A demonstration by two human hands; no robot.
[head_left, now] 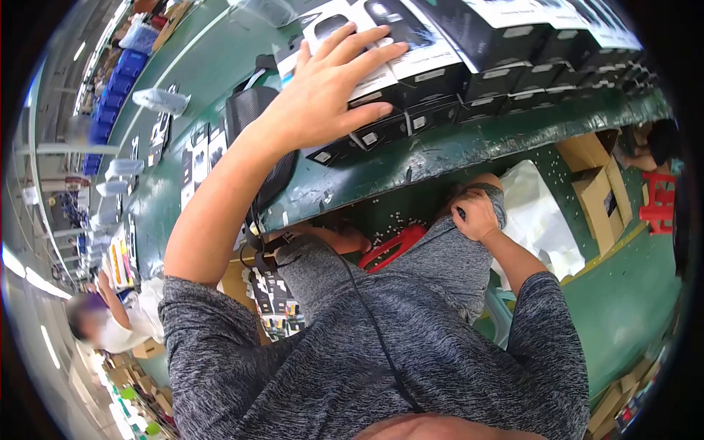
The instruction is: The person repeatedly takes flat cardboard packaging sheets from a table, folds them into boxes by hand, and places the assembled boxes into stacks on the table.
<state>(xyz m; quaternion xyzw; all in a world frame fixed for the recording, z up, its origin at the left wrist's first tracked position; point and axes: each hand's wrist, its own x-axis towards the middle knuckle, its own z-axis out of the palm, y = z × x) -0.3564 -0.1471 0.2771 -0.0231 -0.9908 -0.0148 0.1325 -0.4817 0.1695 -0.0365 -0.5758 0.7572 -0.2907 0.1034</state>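
Observation:
My left hand (334, 84) lies palm down with its fingers spread on the white tops of black-and-white boxes (422, 48). Its thumb points right, over the front edge of the stack. The hand grips nothing. My right hand (475, 213) rests on my knee, fingers loosely bent over the grey shorts and thumb apart, with nothing visible in it. More of the same boxes (506, 73) are stacked in rows to the right along the green table (345, 183). Beside my left forearm is a black textured item (249, 110), partly hidden by the arm.
Plastic-wrapped items (161, 101) and flat boxes (198, 158) lie left on the table. Blue bins (121, 84) stand beyond. A person (121, 319) sits at far left. Right are white sheeting (535, 220), an open carton (601, 198) and a red stool (658, 202). A cable hangs near my left knee.

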